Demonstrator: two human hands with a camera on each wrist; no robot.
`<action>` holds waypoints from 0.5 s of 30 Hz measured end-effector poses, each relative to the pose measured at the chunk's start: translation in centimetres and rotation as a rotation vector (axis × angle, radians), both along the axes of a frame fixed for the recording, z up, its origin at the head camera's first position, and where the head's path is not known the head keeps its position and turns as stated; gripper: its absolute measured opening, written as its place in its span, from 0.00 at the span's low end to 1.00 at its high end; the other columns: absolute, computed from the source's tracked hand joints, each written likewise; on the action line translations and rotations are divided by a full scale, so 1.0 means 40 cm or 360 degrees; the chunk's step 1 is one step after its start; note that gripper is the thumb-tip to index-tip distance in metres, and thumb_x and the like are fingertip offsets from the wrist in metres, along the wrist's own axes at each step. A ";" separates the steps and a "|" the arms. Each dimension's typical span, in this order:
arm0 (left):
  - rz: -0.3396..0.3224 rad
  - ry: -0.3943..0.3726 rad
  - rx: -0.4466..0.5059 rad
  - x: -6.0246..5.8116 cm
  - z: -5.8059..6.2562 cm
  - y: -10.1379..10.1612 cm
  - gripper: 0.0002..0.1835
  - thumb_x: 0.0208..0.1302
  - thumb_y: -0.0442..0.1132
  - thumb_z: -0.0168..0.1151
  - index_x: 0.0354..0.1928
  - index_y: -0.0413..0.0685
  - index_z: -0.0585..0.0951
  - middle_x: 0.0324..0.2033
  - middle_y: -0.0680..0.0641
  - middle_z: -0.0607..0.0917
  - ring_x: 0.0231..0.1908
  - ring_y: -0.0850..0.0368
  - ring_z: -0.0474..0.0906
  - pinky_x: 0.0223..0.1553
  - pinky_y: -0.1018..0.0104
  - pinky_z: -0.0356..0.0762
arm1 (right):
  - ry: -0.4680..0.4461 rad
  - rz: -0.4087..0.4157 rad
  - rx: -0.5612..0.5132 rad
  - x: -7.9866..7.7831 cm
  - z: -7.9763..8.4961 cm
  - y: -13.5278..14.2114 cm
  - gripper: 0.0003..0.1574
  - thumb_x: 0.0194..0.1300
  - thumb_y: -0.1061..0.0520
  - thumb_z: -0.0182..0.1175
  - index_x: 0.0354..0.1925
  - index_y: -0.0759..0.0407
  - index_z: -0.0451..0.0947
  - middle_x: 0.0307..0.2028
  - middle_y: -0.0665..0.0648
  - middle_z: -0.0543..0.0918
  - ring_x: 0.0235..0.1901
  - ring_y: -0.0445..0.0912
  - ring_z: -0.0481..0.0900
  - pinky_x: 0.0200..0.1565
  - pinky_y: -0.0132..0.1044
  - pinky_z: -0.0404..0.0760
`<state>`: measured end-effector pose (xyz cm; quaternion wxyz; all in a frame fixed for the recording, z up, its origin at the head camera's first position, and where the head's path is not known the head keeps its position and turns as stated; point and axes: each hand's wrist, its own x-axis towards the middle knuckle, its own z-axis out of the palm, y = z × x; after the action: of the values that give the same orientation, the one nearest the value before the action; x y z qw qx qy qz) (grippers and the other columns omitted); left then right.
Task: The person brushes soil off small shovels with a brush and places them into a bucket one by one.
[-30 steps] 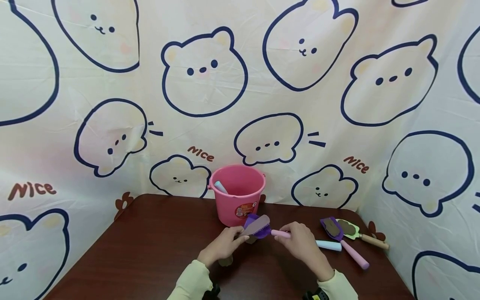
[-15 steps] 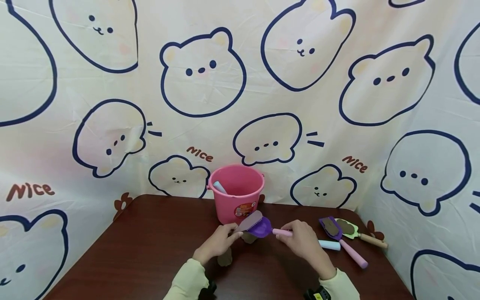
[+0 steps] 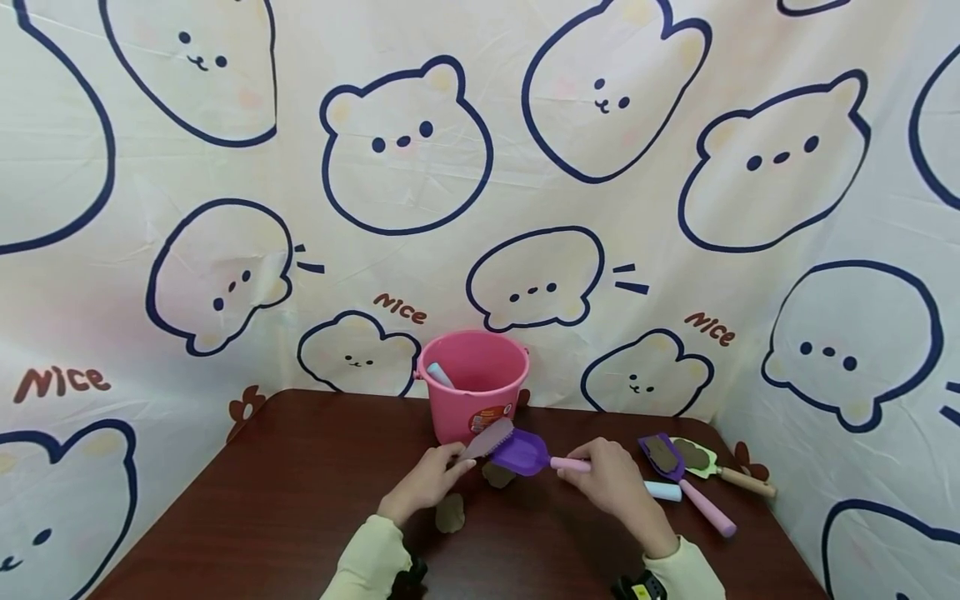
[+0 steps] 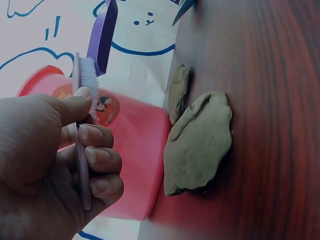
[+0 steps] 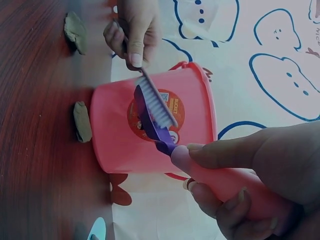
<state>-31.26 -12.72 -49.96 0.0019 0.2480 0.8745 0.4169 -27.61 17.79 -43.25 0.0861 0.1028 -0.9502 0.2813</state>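
Note:
My left hand grips a mauve brush by its handle; its white bristles face the shovel. The right hand holds the pink handle of a small purple shovel, raised above the table before the bucket. In the right wrist view the bristles overlap the shovel blade; whether they touch it I cannot tell. Below lie two flat brownish-grey, clay-like lumps: one lump by the left wrist, the other lump partly hidden under the shovel.
A pink bucket stands at the back, a light blue handle inside it. To the right lie another purple shovel and a green-edged shovel, both bearing brown material. A light blue handle shows behind my right hand.
The brush has drawn left across the purple shovel, baring more of its blade. My left hand shifts left and the right hand slightly right, so the lumps show more.

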 end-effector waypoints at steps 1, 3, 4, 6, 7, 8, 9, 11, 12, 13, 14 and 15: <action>0.0001 -0.0005 0.0005 0.000 0.000 -0.002 0.13 0.79 0.46 0.53 0.42 0.44 0.77 0.22 0.55 0.68 0.19 0.65 0.63 0.22 0.71 0.64 | 0.0000 -0.0004 0.0001 -0.001 0.000 0.002 0.10 0.56 0.53 0.77 0.36 0.56 0.90 0.29 0.49 0.87 0.25 0.42 0.76 0.33 0.40 0.77; 0.0007 -0.0016 0.0010 0.000 0.000 -0.005 0.14 0.79 0.46 0.53 0.43 0.42 0.77 0.22 0.55 0.68 0.19 0.64 0.63 0.22 0.71 0.63 | 0.0004 -0.0012 0.0006 -0.002 -0.001 0.004 0.10 0.55 0.53 0.78 0.36 0.55 0.91 0.29 0.49 0.87 0.25 0.42 0.76 0.33 0.40 0.77; 0.0005 -0.0013 0.0015 -0.001 0.000 -0.007 0.13 0.79 0.46 0.53 0.43 0.42 0.77 0.22 0.54 0.69 0.19 0.64 0.63 0.22 0.70 0.64 | 0.0002 -0.0016 0.0005 -0.003 -0.001 0.006 0.10 0.55 0.53 0.78 0.36 0.55 0.91 0.29 0.49 0.87 0.25 0.42 0.76 0.33 0.40 0.77; 0.0005 -0.0028 0.0024 -0.002 0.001 -0.010 0.14 0.79 0.47 0.53 0.44 0.42 0.77 0.22 0.54 0.69 0.20 0.64 0.64 0.23 0.70 0.65 | 0.0007 -0.0017 0.0006 -0.005 -0.002 0.007 0.10 0.55 0.53 0.78 0.35 0.55 0.91 0.29 0.49 0.87 0.25 0.42 0.76 0.33 0.40 0.77; 0.0003 -0.0028 0.0034 -0.003 0.002 -0.011 0.15 0.79 0.47 0.53 0.45 0.41 0.77 0.23 0.54 0.69 0.20 0.63 0.64 0.23 0.70 0.65 | 0.0010 -0.0017 0.0004 -0.005 -0.002 0.008 0.10 0.55 0.53 0.78 0.35 0.55 0.91 0.29 0.49 0.87 0.25 0.41 0.76 0.33 0.40 0.77; 0.0003 -0.0022 0.0037 -0.003 0.004 -0.011 0.14 0.79 0.47 0.53 0.44 0.41 0.77 0.23 0.54 0.69 0.21 0.64 0.64 0.23 0.71 0.65 | 0.0012 -0.0015 0.0002 -0.006 -0.002 0.008 0.09 0.55 0.53 0.78 0.35 0.55 0.91 0.29 0.49 0.87 0.26 0.41 0.76 0.34 0.41 0.77; -0.0002 -0.0016 0.0047 -0.003 0.005 -0.010 0.14 0.79 0.47 0.53 0.44 0.42 0.77 0.23 0.54 0.69 0.21 0.64 0.65 0.24 0.71 0.66 | 0.0011 -0.0015 0.0000 -0.007 -0.001 0.009 0.09 0.55 0.54 0.77 0.35 0.55 0.91 0.29 0.49 0.87 0.25 0.42 0.76 0.34 0.41 0.77; -0.0010 0.0001 0.0057 -0.001 0.010 -0.006 0.14 0.79 0.47 0.54 0.43 0.43 0.77 0.23 0.55 0.69 0.22 0.64 0.65 0.25 0.71 0.66 | 0.0012 -0.0014 -0.0004 -0.008 -0.001 0.010 0.09 0.56 0.54 0.77 0.35 0.55 0.91 0.29 0.49 0.87 0.25 0.42 0.76 0.33 0.41 0.76; -0.0017 0.0018 0.0060 0.000 0.012 -0.002 0.13 0.78 0.47 0.54 0.42 0.43 0.77 0.23 0.55 0.69 0.22 0.64 0.65 0.25 0.71 0.66 | 0.0013 -0.0017 -0.0005 -0.008 0.000 0.010 0.09 0.56 0.54 0.77 0.36 0.55 0.91 0.29 0.49 0.87 0.25 0.42 0.76 0.33 0.40 0.76; -0.0026 0.0032 0.0062 0.001 0.014 0.002 0.14 0.78 0.47 0.54 0.41 0.43 0.77 0.23 0.54 0.69 0.22 0.65 0.65 0.25 0.71 0.66 | 0.0013 -0.0018 -0.0007 -0.008 -0.001 0.011 0.09 0.56 0.54 0.77 0.36 0.56 0.91 0.29 0.49 0.87 0.25 0.42 0.76 0.33 0.40 0.76; -0.0033 0.0038 0.0063 0.003 0.016 0.007 0.13 0.78 0.47 0.54 0.41 0.44 0.77 0.24 0.55 0.69 0.23 0.65 0.65 0.26 0.71 0.66 | 0.0013 -0.0019 -0.0009 -0.008 -0.002 0.011 0.09 0.56 0.54 0.77 0.36 0.56 0.91 0.29 0.49 0.87 0.25 0.42 0.76 0.33 0.40 0.76; -0.0046 0.0044 0.0069 0.005 0.017 0.013 0.13 0.78 0.47 0.54 0.41 0.44 0.77 0.24 0.54 0.69 0.23 0.64 0.66 0.26 0.71 0.67 | 0.0010 -0.0020 -0.0011 -0.008 -0.003 0.011 0.09 0.56 0.54 0.77 0.36 0.56 0.91 0.29 0.49 0.87 0.25 0.42 0.75 0.33 0.40 0.76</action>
<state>-31.04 -12.21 -49.27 -0.0098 0.2663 0.8615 0.4323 -27.94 18.24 -43.36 0.0913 0.0974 -0.9496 0.2836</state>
